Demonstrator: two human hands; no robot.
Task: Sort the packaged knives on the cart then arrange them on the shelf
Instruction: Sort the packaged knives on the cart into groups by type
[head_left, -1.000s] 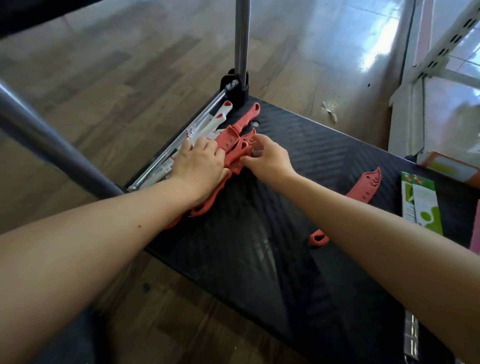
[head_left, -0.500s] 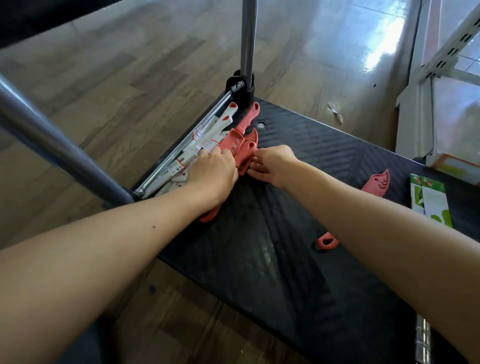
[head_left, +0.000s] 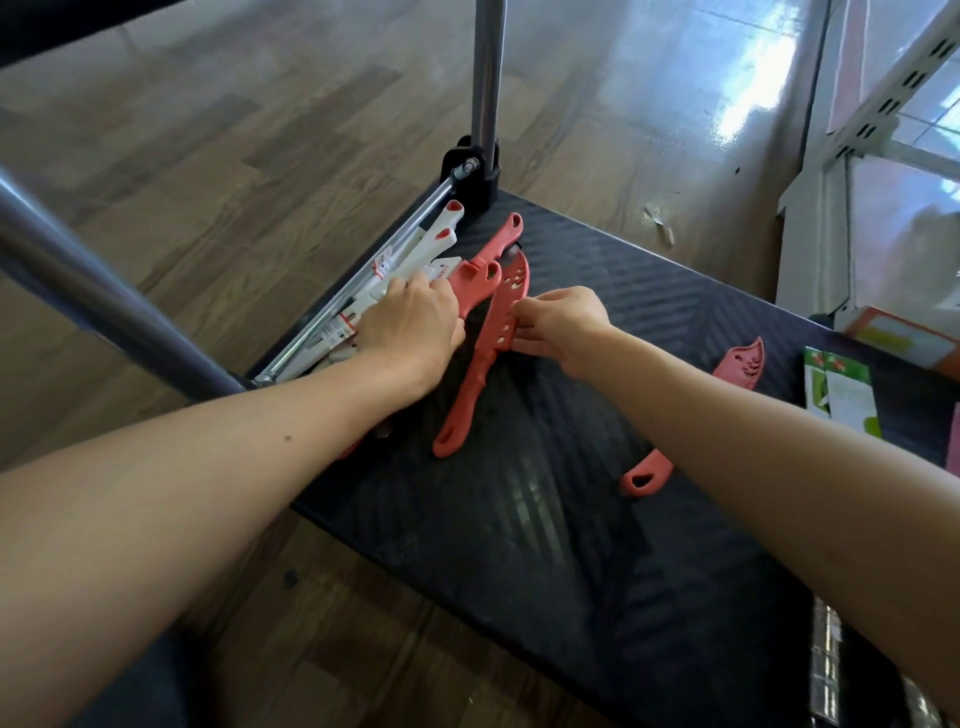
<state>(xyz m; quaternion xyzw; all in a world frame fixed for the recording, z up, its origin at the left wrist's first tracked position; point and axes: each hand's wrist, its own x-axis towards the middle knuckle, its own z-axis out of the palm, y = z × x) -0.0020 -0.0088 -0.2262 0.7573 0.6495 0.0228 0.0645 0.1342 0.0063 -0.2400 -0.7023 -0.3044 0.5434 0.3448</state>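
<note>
Red knife (head_left: 475, 384) now swung off the pile (head_left: 415, 260) onto black cart (head_left: 571, 519), right hand (head_left: 566, 322) pinching it, left hand (head_left: 410, 327) pressing pile.

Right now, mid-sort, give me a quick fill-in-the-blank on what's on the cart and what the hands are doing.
1. The right hand pinches a perforated knife whose sheath is ____.
2. The left hand rests on a pile of red and ____ knives.
3. A lone knife lies partly hidden under the right ____.
4. The box on the cart is white and ____.

Missing words: red; white; forearm; green.
</note>
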